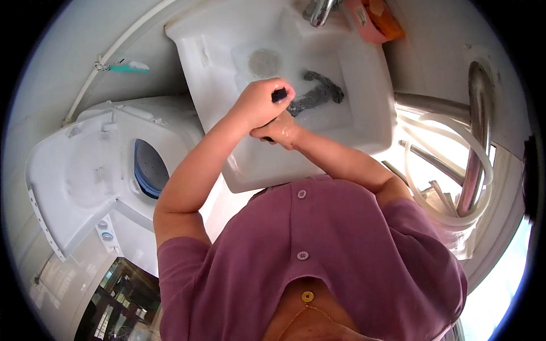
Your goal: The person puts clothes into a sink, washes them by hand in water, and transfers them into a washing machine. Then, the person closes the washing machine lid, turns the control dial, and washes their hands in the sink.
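My left hand (257,103) is closed in a fist over the sink, and a bunched black cloth (278,95) pokes out between thumb and fingers. Just below and touching it, my right hand (282,130) is wrapped round the same dark bundle, a bit of which shows under its fingers. Both hands look wet. In the basin of the white sink (244,170) lies a wet, dark grey, sock-shaped cloth (321,94), bent in the middle. Whether it joins the cloth in my hands is hidden behind them.
A chrome tap (322,12) hangs over the sink's far side, with a pink container (369,23) at its right corner. To the left stands a white washing machine (79,170) with its lid up. Metal pipes (478,125) and a pale hose (418,182) are at the right.
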Tool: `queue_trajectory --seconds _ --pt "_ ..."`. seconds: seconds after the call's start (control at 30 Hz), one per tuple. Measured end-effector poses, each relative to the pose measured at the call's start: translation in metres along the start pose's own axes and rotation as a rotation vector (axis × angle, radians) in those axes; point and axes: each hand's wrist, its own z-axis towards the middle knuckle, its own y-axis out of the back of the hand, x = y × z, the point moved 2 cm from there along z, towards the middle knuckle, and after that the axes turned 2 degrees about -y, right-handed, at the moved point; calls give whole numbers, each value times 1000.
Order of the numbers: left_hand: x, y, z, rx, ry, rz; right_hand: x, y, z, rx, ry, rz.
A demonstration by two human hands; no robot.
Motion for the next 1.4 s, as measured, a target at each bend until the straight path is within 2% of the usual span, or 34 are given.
queue_trajectory --seconds 0.03,0.1,0.17,0.23,0.27,0.3,0.33,0.37,0.4,0.43,0.5,0.57,0.6,0.63,0.7,0.73,0.77,0.83,0.9,0.97,1.0,1.03,1.07,1.1,1.13,1.17,1.23,1.3,1.33,1.37,1.4 --pt "-1 -7 4 -3 1 -5 -7 5 7 0 -5 -4" --pt "2 -19 11 -48 165 316 -15 14 18 -123 322 -338" --pt "18 -32 24 -90 198 346 -30 28 36 -178 379 -393" --pt "41 -52 38 -121 243 369 -57 50 63 -280 605 -656" --pt "53 -61 44 -217 271 327 -65 53 65 -274 585 -650" --pt "62 -66 47 -325 288 294 -67 59 71 -299 420 -782" --pt "72 -69 50 -332 281 298 -65 66 79 -329 264 -913" --pt "82 -72 49 -447 301 172 -55 67 73 -331 269 -917" --pt "90 -77 44 -551 327 41 -44 65 60 -385 166 -856" --pt "101 -77 36 -549 333 40 -40 65 50 -435 62 -794" --pt "117 -51 18 -697 305 -692 -36 78 45 -425 103 -693" --pt "85 -18 -18 -643 279 -729 -14 79 28 -238 47 -88" --pt "68 -7 -38 -579 261 -773 -8 77 23 -164 108 89" --pt "70 -1 -51 -593 261 -766 -1 76 19 -151 112 84" --pt "67 5 -72 -299 50 -587 20 67 10 -33 55 359" --pt "62 6 -86 -240 95 -536 30 53 3 -78 65 466" --pt "57 7 -96 -263 98 -526 34 51 7 -55 66 455" --pt "43 9 -115 -342 -85 -196 40 40 15 241 67 696" --pt "36 24 -140 -481 -91 -184 66 -1 -3 265 58 701" --pt "45 42 -178 -725 212 -408 81 -28 -17 430 77 662" --pt "46 55 -200 -988 179 -371 83 -38 -21 526 117 566" --pt "47 71 -227 -1255 191 -564 83 -44 -22 556 104 565" --pt "47 87 -253 -1543 149 -734 82 -46 -22 554 125 395" --pt "41 108 -278 -1682 67 -740 83 -45 -23 545 153 222" --pt "18 123 -292 -1659 -55 -715 83 -43 -23 523 141 174" --pt "6 133 -303 -1555 -180 -861 80 -38 -21 536 139 171" --pt "24 145 -331 -1513 -171 -323 64 -20 -11 394 81 126" --pt "64 153 -339 -1648 168 -624 51 -6 -8 355 47 137" --pt "85 154 -340 -1523 397 -287 40 5 -5 279 9 75" --pt "92 152 -337 -1415 474 -171 30 17 -1 203 -27 12" --pt "93 154 -334 -1419 408 -210 22 29 3 202 -21 14"
